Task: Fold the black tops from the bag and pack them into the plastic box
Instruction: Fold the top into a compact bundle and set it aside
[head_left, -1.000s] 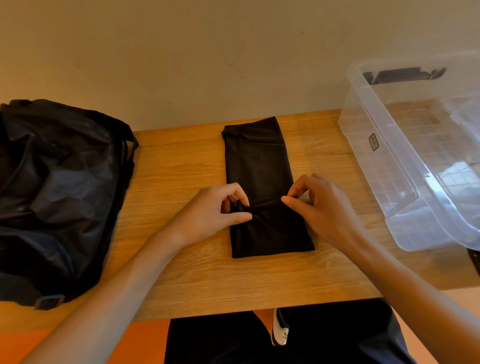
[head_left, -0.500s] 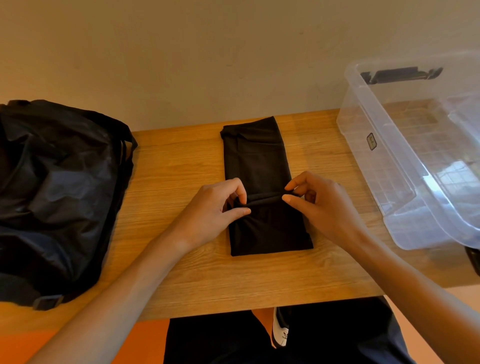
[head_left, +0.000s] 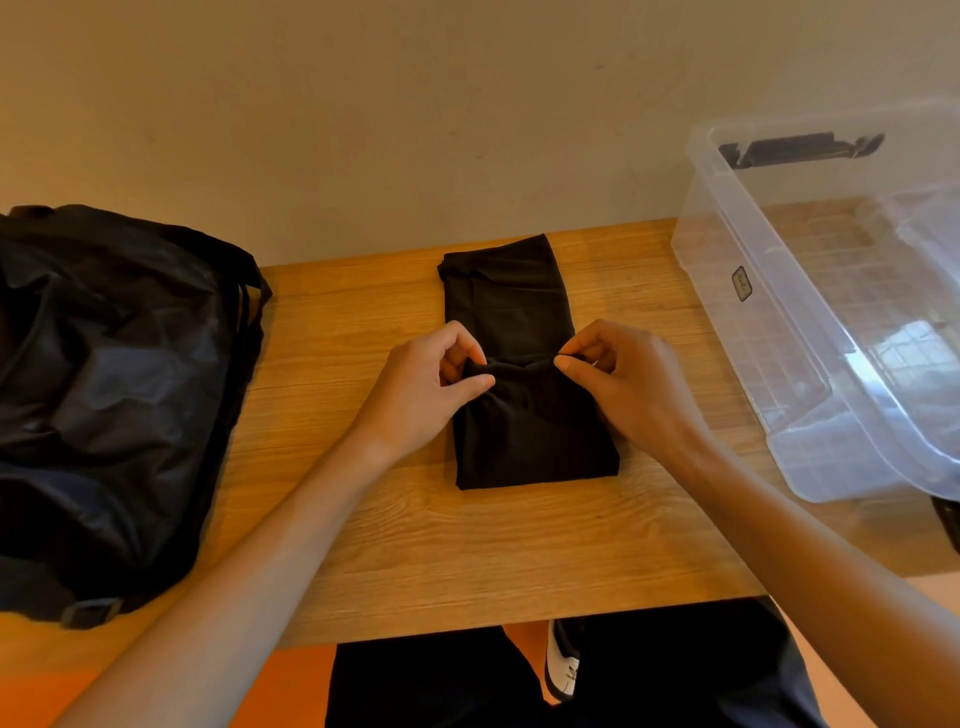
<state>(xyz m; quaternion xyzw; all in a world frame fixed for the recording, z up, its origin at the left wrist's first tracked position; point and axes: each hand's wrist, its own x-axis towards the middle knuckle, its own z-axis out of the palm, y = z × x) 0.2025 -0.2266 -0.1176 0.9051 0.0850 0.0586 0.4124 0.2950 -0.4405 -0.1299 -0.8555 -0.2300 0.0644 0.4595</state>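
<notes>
As the pinched ridge on the black top (head_left: 519, 291) creeps farther up the table (head_left: 337, 322), left hand (head_left: 421, 384) and right hand (head_left: 623, 384) each keep a tight thumb-and-finger grip on it. Fold's probably halfway, nothing boxed yet.

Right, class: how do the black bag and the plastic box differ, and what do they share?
The bag is black, opaque and slumped in creases; the plastic box is clear and holds a rigid shape. The bag lies at the left end of the table, the plastic box at the right. Both rest on it, flanking the black top.
</notes>
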